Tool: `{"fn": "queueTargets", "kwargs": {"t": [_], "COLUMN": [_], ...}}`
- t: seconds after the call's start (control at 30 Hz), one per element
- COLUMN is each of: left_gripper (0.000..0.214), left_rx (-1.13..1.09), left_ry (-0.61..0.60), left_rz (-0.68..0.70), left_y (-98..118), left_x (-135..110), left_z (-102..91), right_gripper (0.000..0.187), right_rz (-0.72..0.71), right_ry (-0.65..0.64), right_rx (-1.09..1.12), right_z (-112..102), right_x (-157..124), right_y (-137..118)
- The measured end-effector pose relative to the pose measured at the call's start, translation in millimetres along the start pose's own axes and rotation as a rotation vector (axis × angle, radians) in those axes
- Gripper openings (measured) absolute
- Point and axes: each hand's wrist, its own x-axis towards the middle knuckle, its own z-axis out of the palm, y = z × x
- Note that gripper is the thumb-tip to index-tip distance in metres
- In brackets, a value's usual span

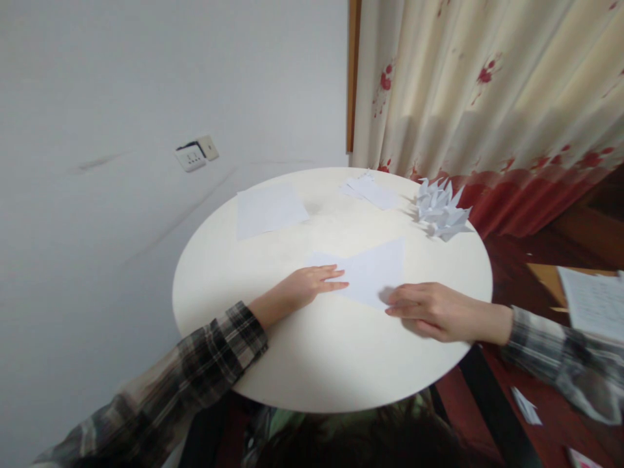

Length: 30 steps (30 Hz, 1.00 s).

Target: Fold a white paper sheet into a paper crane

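Note:
A folded white paper sheet [373, 273] lies in the middle of the round white table [292, 364]. My left hand [307, 286] rests flat on its left part, fingers stretched out and together. At the sheet's lower right corner lies my right hand [431, 311], fingers extended and pressed on the paper's edge. Both arms wear plaid sleeves.
A plain white sheet [268, 209] lies at the table's back left, smaller paper pieces [370, 190] at the back. A pile of folded white paper cranes [441, 211] sits at the back right. A wall socket [195, 153], a flowered curtain [487, 97], and a notebook [592, 302] at right.

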Motion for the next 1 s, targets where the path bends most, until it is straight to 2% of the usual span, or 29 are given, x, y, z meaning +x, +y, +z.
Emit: {"fn": "queueTargets", "kwargs": {"t": [0.43,0.8,1.0], "left_gripper": [0.047,0.043,0.043], "left_rx": [0.009,-0.030,-0.044], "left_ry": [-0.021,0.010,0.011], "left_rz": [0.005,0.004,0.005], "left_y": [0,1,-1], "left_x": [0,-1,0], "left_z": [-2.3,-3.3,-0.7], "right_gripper": [0.032,0.033,0.032], "right_rz": [0.000,0.027,0.037], "right_ry": [0.057,0.039,0.080], "right_rx": [0.013,0.026,0.094], "right_z": [6,5,6], "right_x": [-20,-22,-24], "right_y": [-3,-6,-5]}}
